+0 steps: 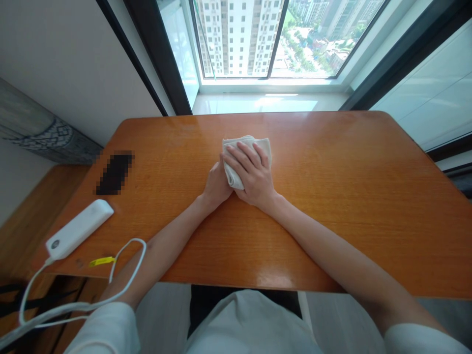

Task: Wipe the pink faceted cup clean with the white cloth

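A folded white cloth (pixel 232 145) lies on the orange wooden table (pixel 332 196), near its middle and a little toward the window. My right hand (pixel 250 172) rests flat on top of the cloth with its fingers stretched out and pressing down. My left hand (pixel 217 184) sits at the cloth's left edge, partly tucked under the right hand; its fingers curl against the cloth's side and are mostly hidden.
A white power bank (pixel 79 228) with a white cable (pixel 125 265) lies at the table's left front corner. A dark blurred-out object (pixel 114 173) lies behind it. A large window (pixel 265 39) is beyond the far edge.
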`<state>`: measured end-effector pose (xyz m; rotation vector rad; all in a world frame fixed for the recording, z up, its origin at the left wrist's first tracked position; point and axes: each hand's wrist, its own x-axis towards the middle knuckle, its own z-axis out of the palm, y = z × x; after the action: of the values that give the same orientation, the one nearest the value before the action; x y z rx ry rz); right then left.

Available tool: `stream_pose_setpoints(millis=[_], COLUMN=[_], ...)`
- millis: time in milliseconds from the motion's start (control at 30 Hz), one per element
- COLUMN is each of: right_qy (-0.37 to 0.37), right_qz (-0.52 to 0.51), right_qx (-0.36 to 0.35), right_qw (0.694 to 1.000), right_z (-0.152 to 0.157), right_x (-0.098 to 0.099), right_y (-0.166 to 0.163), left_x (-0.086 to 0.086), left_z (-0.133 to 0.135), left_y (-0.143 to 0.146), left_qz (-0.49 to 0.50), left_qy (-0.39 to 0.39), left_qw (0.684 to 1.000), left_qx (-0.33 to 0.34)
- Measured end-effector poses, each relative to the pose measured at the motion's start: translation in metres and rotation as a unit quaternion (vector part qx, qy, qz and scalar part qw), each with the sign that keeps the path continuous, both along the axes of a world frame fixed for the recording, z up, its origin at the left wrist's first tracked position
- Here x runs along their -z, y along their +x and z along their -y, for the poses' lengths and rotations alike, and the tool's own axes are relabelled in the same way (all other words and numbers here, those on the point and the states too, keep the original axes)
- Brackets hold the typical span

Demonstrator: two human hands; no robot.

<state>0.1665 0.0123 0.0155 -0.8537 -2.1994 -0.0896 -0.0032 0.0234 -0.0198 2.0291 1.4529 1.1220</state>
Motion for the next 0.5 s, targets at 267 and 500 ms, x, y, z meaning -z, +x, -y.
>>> stream_pose_setpoints(millis=[267,500], right_qy=[-0.161,-0.259], right_qz=[-0.298,-0.328], right_qx=[0.085,0.13], right_qw=[0.937,0.899], right_z=[-0.031,-0.032], right_x=[0.015,0.016], right_y=[0.016,0.023], left_x=[-0.012,-0.011], left_z=[0.001,0.003], left_y=[0.005,0.002], left_qz=[-0.052,-0.041], left_qy=[-0.01,-0.004], left_qw=[0.998,0.998], left_qx=[-0.045,-0.045])
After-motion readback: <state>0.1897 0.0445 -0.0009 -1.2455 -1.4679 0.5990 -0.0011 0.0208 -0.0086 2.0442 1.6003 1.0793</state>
